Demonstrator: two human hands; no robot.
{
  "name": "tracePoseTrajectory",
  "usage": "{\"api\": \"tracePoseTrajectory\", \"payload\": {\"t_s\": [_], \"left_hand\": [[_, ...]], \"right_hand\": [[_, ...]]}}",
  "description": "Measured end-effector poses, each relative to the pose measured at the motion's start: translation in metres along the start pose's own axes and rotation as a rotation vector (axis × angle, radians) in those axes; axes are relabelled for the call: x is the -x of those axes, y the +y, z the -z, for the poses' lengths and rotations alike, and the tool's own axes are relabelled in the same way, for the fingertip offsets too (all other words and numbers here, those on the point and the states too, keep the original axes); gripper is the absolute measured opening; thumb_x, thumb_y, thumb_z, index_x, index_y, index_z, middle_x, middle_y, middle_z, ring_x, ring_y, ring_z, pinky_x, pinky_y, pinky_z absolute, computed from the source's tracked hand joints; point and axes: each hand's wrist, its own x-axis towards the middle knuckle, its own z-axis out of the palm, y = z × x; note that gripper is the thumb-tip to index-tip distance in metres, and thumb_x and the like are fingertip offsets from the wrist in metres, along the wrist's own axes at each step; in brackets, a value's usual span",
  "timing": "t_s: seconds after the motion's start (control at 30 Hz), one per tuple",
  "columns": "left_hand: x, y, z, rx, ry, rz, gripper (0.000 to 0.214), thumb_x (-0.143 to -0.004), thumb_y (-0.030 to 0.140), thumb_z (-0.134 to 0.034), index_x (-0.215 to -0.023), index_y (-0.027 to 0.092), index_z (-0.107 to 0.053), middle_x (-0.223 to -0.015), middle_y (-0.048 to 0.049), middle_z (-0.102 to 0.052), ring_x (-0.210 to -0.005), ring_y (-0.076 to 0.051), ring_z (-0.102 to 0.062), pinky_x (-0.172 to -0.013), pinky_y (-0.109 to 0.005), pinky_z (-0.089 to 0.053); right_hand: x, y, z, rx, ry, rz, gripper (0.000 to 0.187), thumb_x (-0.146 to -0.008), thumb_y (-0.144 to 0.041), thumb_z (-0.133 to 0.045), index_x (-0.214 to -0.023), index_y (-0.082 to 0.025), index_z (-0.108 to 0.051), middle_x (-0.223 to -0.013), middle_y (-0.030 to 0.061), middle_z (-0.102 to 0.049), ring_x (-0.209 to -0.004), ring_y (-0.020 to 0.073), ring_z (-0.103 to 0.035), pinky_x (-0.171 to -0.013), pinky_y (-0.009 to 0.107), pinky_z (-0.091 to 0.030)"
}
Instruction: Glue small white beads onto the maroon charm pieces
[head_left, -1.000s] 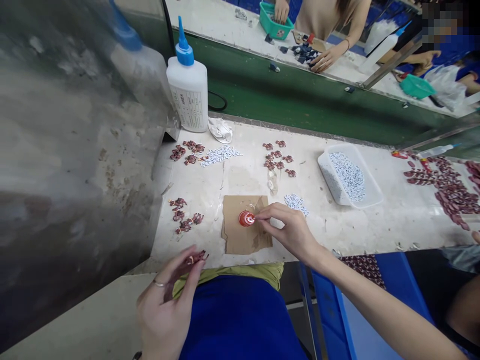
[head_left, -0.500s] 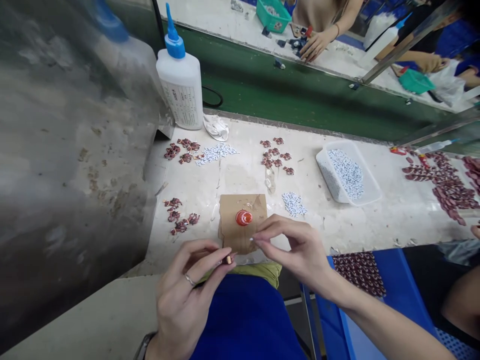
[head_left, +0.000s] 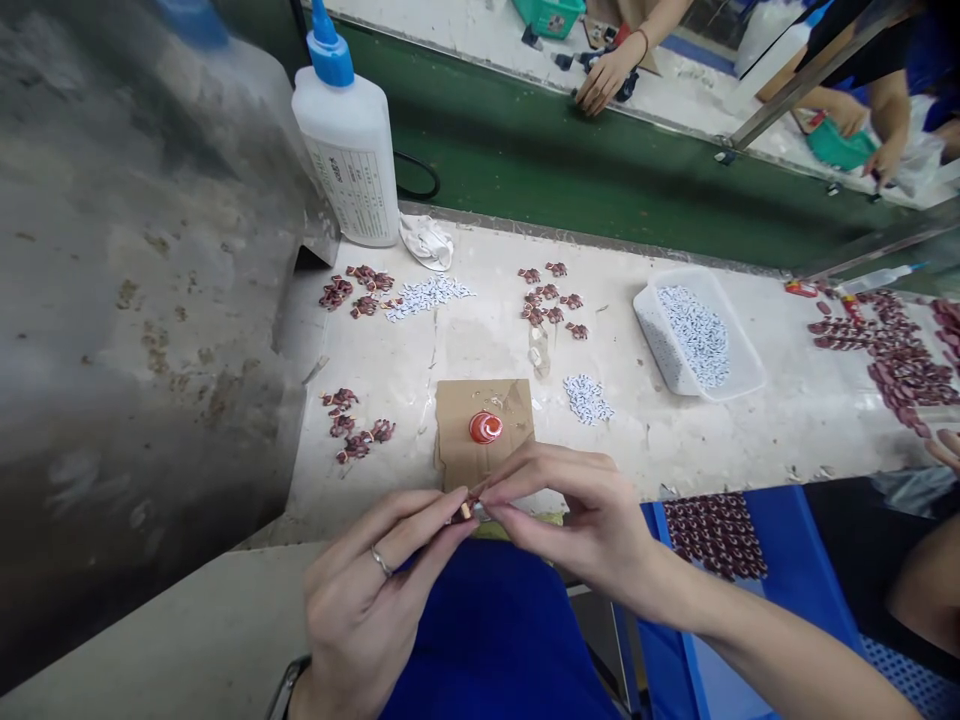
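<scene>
The left hand (head_left: 375,580), wearing a ring, is pinching a small brown piece (head_left: 466,511) between thumb and fingers, just above the wearer's lap at the near edge of the desk (head_left: 637,450). The right hand (head_left: 592,510) is meeting it there, thumb and forefinger pinching a tiny white chip (head_left: 480,511) against the piece; the exact contact is being obscured by the fingertips. Just beyond the hands, a torn cardboard sheet (head_left: 454,460) is lying flat, and a small red cap (head_left: 486,428) is sitting on it. To its right, a white chip pile (head_left: 588,399) is lying loose; to its left, a brown cluster (head_left: 360,440) is resting. Farther back, two more brown groups and a second chip pile are occupying the desk. A translucent tub (head_left: 750,378) is holding many similar chips. At the back left, a blue-capped bottle (head_left: 349,160) is standing upright beside a crumpled white item (head_left: 427,243). Beyond the green partition (head_left: 510,150), a co-worker's hand (head_left: 604,82) is reaching over dark parts.
</scene>
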Motion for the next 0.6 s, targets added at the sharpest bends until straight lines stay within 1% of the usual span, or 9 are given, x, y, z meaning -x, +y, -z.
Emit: {"api": "tracePoseTrajectory", "payload": {"t_s": [0.1,0.17,0.23,0.3,0.4,0.47,0.5,0.57,0.6], "left_hand": [[-0.0001,-0.0009,0.0005,0.007,-0.016,0.003,0.04,-0.083,0.0,-0.073,-0.117,0.021,-0.072,-0.108,0.0025,-0.071,-0.094,-0.006,-0.071,-0.085,-0.015,-0.063],[-0.0011,-0.0008,0.0005,0.007,-0.023,-0.008,0.039,-0.083,0.0,-0.074,-0.116,0.02,-0.071,-0.109,0.0022,-0.072,-0.095,-0.006,-0.071,-0.087,-0.015,-0.062],[-0.0024,-0.0004,0.0,-0.006,-0.024,-0.021,0.038,-0.083,0.001,-0.074,-0.115,0.019,-0.071,-0.109,0.0024,-0.072,-0.095,-0.005,-0.071,-0.09,-0.014,-0.061],[-0.0036,-0.0001,-0.0007,-0.02,-0.022,-0.025,0.035,-0.083,0.002,-0.074,-0.114,0.019,-0.071,-0.108,0.0027,-0.072,-0.095,-0.005,-0.071,-0.091,-0.013,-0.06],[-0.0038,-0.0005,-0.0006,-0.013,-0.024,-0.004,0.033,-0.084,0.004,-0.074,-0.112,0.02,-0.072,-0.108,0.0031,-0.073,-0.095,-0.006,-0.072,-0.09,-0.013,-0.061],[-0.0031,-0.0019,0.0002,0.004,-0.025,0.024,0.033,-0.084,0.004,-0.074,-0.112,0.022,-0.072,-0.108,0.004,-0.073,-0.094,-0.005,-0.072,-0.087,-0.012,-0.062],[-0.0026,-0.003,0.0007,0.005,-0.022,0.034,0.033,-0.084,0.004,-0.074,-0.111,0.023,-0.073,-0.107,0.0047,-0.073,-0.093,-0.004,-0.072,-0.086,-0.011,-0.061],[-0.0016,-0.0055,0.0012,-0.014,-0.016,0.038,0.034,-0.084,0.006,-0.075,-0.113,0.024,-0.073,-0.108,0.0057,-0.074,-0.092,-0.003,-0.072,-0.089,-0.009,-0.06],[-0.0011,-0.0067,0.0011,-0.033,-0.007,0.033,0.035,-0.084,0.007,-0.076,-0.114,0.024,-0.072,-0.108,0.0059,-0.075,-0.092,-0.002,-0.072,-0.092,-0.008,-0.058]], "right_hand": [[-0.0005,0.0016,-0.0005,0.011,0.002,0.009,0.015,-0.092,-0.013,-0.072,-0.101,-0.024,-0.078,-0.094,0.0037,-0.08,-0.084,0.0185,-0.076,-0.071,0.033,-0.064],[0.0004,0.0031,-0.0009,0.036,-0.02,0.031,0.017,-0.094,-0.013,-0.071,-0.104,-0.025,-0.077,-0.096,0.004,-0.079,-0.086,0.0185,-0.076,-0.073,0.034,-0.065],[0.0026,0.0041,-0.0014,0.097,-0.061,0.088,0.02,-0.097,-0.013,-0.068,-0.111,-0.025,-0.075,-0.101,0.0058,-0.078,-0.089,0.0183,-0.076,-0.074,0.033,-0.065],[0.0056,0.0042,-0.0018,0.191,-0.089,0.165,0.024,-0.099,-0.011,-0.064,-0.118,-0.022,-0.072,-0.105,0.009,-0.077,-0.091,0.0183,-0.076,-0.074,0.032,-0.065],[0.0085,0.0034,-0.0019,0.316,-0.098,0.243,0.026,-0.1,-0.009,-0.06,-0.122,-0.019,-0.069,-0.107,0.0125,-0.077,-0.091,0.0191,-0.076,-0.072,0.032,-0.065],[0.0075,0.0032,-0.0013,0.311,-0.092,0.233,0.024,-0.1,-0.01,-0.06,-0.12,-0.02,-0.07,-0.105,0.0113,-0.077,-0.089,0.0192,-0.076,-0.071,0.032,-0.065],[0.006,0.0034,-0.0011,0.281,-0.085,0.201,0.022,-0.1,-0.011,-0.062,-0.118,-0.021,-0.071,-0.104,0.0099,-0.076,-0.089,0.019,-0.075,-0.072,0.032,-0.065],[0.002,0.0039,-0.0012,0.174,-0.053,0.103,0.021,-0.097,-0.016,-0.07,-0.117,-0.022,-0.072,-0.104,0.0072,-0.076,-0.091,0.0184,-0.075,-0.076,0.032,-0.065],[-0.0003,0.004,-0.0019,0.113,-0.048,0.049,0.023,-0.094,-0.019,-0.074,-0.118,-0.023,-0.072,-0.105,0.0061,-0.076,-0.093,0.0181,-0.074,-0.08,0.032,-0.065]]}}
